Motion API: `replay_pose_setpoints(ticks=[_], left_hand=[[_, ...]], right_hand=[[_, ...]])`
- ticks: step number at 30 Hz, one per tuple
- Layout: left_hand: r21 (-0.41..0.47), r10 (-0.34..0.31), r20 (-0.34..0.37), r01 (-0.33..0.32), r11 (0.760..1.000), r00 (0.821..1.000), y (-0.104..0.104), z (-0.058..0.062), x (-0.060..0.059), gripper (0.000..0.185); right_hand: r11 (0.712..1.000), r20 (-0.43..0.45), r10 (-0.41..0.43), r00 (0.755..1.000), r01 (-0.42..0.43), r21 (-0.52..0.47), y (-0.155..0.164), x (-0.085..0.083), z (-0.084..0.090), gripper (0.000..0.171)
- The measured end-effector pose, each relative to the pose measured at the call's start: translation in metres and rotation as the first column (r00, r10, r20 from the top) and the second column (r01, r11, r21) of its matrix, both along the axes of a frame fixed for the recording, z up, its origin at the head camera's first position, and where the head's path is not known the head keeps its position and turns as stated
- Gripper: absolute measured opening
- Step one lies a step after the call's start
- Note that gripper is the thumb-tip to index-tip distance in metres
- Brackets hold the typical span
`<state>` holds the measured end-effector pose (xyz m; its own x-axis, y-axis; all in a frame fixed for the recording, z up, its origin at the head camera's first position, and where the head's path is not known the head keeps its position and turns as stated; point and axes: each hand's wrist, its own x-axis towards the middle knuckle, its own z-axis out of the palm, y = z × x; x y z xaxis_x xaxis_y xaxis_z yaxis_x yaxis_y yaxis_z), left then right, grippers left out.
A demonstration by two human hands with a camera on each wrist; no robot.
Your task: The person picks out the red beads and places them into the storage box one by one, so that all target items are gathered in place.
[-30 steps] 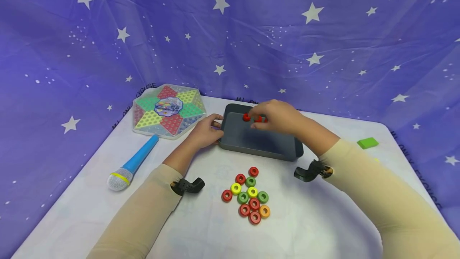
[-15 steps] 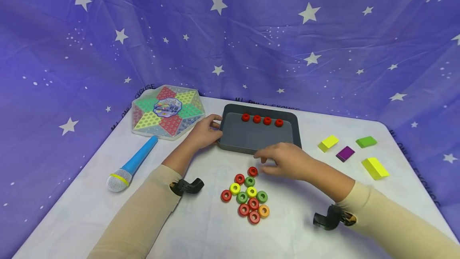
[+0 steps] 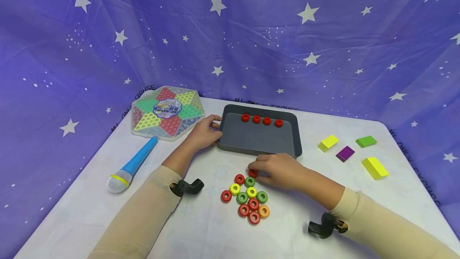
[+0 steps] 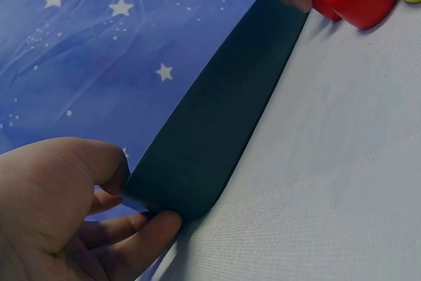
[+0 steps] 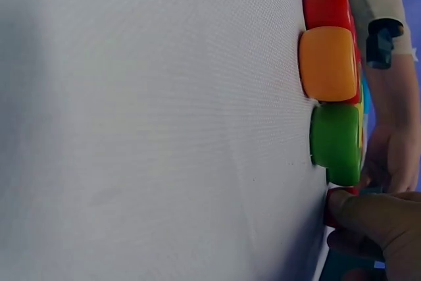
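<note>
At the dark grey tray, my left hand grips the left end, its thumb and fingers around the corner in the left wrist view. Four-sided and shallow, the tray bears a row of several red rings near its far wall. My right hand pinches another red ring between thumb and fingers, at the top of a loose cluster on the table. That cluster mixes red, green, yellow and orange rings. The fingers partly cover the pinched ring.
A blue toy microphone and a boxed Chinese checkers board lie to the left. On the right are yellow blocks, a purple block and a green block. A starry purple cloth hangs behind the white table.
My right hand has left the tray's row of red rings and come back toward me, and now pinches the nearest red ring of the cluster. The left hand stays on the tray.
</note>
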<state>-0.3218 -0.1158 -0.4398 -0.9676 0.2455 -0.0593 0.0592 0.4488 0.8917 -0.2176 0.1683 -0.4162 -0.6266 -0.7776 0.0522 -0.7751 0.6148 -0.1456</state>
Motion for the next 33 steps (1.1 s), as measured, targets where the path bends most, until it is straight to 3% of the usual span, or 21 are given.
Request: replay_pose_setpoints(ticks=[9, 17, 23, 33], left_hand=[[0.008, -0.005, 0.003, 0.005, 1.000, 1.000, -0.001, -0.001, 0.000, 0.055], [0.005, -0.008, 0.004, 0.008, 1.000, 1.000, -0.001, -0.001, 0.000, 0.055], [0.011, -0.005, 0.017, 0.005, 1.000, 1.000, 0.000, -0.001, -0.001, 0.056], [0.008, -0.008, 0.009, 0.008, 1.000, 1.000, 0.000, 0.002, 0.002, 0.057]], right_hand=[[1.000, -0.022, -0.003, 1.000, 0.002, -0.012, 0.002, 0.000, -0.001, 0.029], [0.996, -0.005, -0.005, 1.000, 0.005, -0.090, 0.014, -0.007, 0.023, 0.029], [0.993, 0.015, -0.017, 1.000, 0.018, -0.116, 0.018, -0.026, 0.050, 0.028], [0.992, 0.083, -0.017, 0.996, 0.028, -0.125, -0.001, -0.076, 0.080, 0.031]])
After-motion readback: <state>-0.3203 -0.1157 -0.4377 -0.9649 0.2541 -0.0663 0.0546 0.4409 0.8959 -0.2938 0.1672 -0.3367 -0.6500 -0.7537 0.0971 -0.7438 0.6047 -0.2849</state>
